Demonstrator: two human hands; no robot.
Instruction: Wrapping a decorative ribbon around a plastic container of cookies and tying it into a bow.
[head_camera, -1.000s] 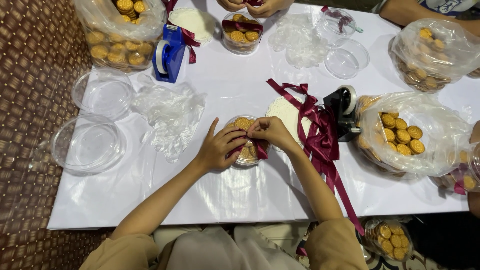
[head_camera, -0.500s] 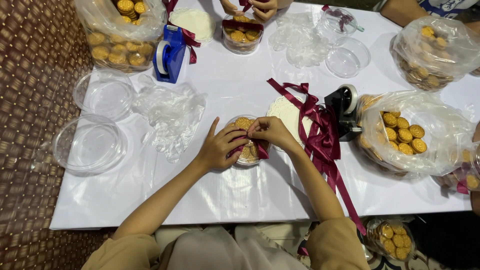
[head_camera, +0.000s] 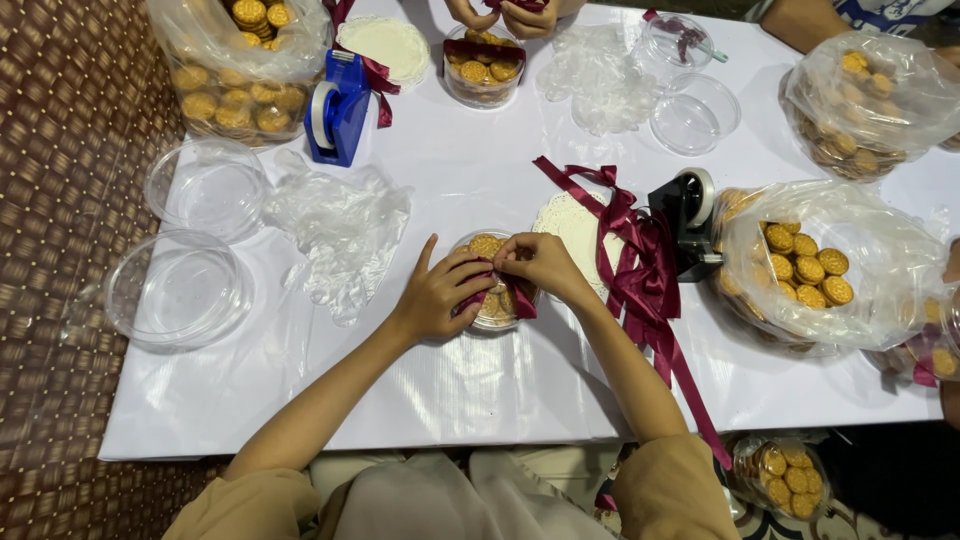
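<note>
A round clear cookie tub (head_camera: 487, 245) sits mid-table (head_camera: 450, 390). Both hands curl over it: left hand (head_camera: 437, 296) and right hand (head_camera: 537, 263), fingers pinching a maroon ribbon (head_camera: 517, 300). Just right lie loose ribbons (head_camera: 645, 270) and a black tape dispenser (head_camera: 687, 225); farther right, a clear cookie bag (head_camera: 815, 265).

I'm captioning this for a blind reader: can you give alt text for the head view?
Left hand and right hand pinch a dark red satin ribbon over a round clear plastic tub of golden biscuits on a white plastic-covered table, with loose dark red ribbons and a black tape dispenser to the right.
</note>
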